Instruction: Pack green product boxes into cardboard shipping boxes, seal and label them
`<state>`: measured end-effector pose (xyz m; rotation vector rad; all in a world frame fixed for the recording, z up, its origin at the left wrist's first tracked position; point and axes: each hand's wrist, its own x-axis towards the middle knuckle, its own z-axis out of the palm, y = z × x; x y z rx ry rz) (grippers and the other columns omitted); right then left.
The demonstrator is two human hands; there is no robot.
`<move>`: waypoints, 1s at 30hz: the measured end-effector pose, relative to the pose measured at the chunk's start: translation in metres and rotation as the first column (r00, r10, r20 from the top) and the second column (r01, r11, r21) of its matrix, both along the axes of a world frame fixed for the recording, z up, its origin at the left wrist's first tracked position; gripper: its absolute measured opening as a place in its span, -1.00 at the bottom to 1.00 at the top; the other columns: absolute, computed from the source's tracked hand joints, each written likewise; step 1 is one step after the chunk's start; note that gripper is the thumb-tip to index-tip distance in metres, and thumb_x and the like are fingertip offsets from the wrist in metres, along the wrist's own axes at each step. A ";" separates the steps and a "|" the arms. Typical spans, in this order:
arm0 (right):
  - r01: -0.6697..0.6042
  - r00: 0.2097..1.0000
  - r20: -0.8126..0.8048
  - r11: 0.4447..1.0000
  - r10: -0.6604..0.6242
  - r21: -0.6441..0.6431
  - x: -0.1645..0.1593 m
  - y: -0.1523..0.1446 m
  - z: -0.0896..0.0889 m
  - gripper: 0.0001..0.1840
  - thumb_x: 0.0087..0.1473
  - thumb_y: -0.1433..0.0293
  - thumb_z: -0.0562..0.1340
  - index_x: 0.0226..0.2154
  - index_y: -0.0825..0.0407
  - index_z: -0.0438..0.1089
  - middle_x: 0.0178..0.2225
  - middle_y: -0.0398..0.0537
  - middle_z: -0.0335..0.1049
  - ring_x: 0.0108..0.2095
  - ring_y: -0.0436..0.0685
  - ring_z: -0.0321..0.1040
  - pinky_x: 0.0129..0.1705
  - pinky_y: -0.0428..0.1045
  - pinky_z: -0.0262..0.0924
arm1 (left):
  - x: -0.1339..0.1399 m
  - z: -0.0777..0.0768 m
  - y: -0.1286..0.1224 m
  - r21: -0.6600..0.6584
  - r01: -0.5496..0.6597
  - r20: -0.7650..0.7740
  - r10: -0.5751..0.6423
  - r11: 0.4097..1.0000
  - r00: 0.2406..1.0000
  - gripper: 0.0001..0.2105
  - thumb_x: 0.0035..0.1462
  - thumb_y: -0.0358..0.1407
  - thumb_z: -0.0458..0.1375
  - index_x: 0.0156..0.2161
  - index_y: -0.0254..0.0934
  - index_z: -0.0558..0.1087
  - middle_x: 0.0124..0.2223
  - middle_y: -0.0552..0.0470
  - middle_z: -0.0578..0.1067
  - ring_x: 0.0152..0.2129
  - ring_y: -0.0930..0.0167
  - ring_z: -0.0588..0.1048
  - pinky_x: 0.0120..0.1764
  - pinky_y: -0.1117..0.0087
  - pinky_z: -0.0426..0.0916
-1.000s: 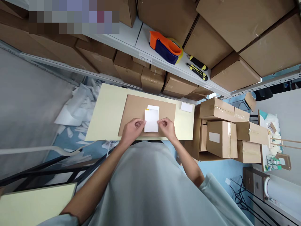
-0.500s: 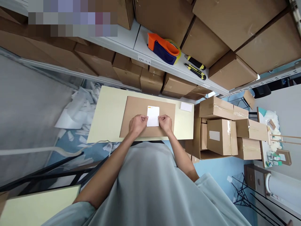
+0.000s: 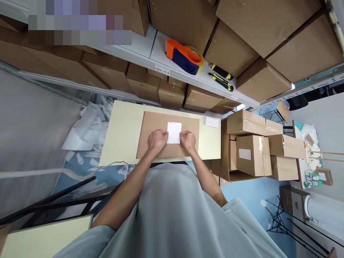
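Observation:
Between my two hands is a white label point(image 3: 174, 133) with a small yellow mark at its upper edge. My left hand point(image 3: 158, 140) pinches its left edge near the lower corner. At the opposite edge, my right hand point(image 3: 188, 139) pinches it too, with the fingers curled. Both hands are over a flat brown cardboard piece point(image 3: 150, 123), which lies on a pale yellow table point(image 3: 120, 129). Whether the label touches the cardboard I cannot tell. A small stack of white labels point(image 3: 211, 122) lies at the table's right end.
Behind the table, a shelf point(image 3: 139, 41) holds brown boxes, an orange and blue tape dispenser point(image 3: 185, 57) and two yellow-black cutters point(image 3: 220, 79). Cardboard boxes point(image 3: 249, 156) are piled to the right. Crumpled white paper point(image 3: 86, 125) lies on the floor at left.
The label's upper edge has tilted, so it looks a little shorter, and its yellow mark shows less. Both hands keep their pinch. The camera view has shifted slightly.

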<state>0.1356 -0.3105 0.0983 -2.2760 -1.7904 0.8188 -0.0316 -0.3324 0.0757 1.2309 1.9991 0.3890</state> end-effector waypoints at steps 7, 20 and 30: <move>-0.019 0.999 0.050 1.000 0.020 -0.017 -0.004 0.004 -0.001 -0.75 0.43 0.28 0.29 -0.18 -0.03 0.72 -0.05 0.14 0.77 0.00 0.32 0.70 0.07 0.07 0.44 | 0.004 0.000 0.001 0.013 -0.007 -0.042 0.007 1.000 0.999 -0.60 0.33 -0.17 0.10 -0.03 -0.29 0.75 0.01 -0.39 0.74 -0.03 -0.08 0.69 0.01 0.03 0.55; -0.097 0.992 0.075 0.994 0.101 -0.053 0.000 0.007 0.004 -0.79 0.41 0.30 0.31 -0.16 -0.02 0.69 -0.01 0.13 0.76 0.03 0.29 0.69 0.07 0.03 0.43 | 0.001 0.001 -0.001 0.019 0.027 -0.042 -0.026 0.999 0.999 -0.61 0.32 -0.13 0.13 -0.02 -0.25 0.76 0.03 -0.36 0.75 0.00 -0.10 0.70 0.02 0.02 0.55; -0.150 0.985 0.080 0.989 0.150 -0.011 0.005 0.002 0.007 -0.81 0.42 0.35 0.28 -0.16 -0.01 0.65 -0.10 0.07 0.76 -0.06 0.21 0.68 0.03 -0.02 0.42 | -0.009 -0.002 0.002 0.058 0.098 -0.079 -0.093 0.993 0.993 -0.62 0.32 -0.15 0.15 0.02 -0.33 0.69 -0.03 -0.44 0.74 -0.08 -0.11 0.71 -0.09 0.05 0.55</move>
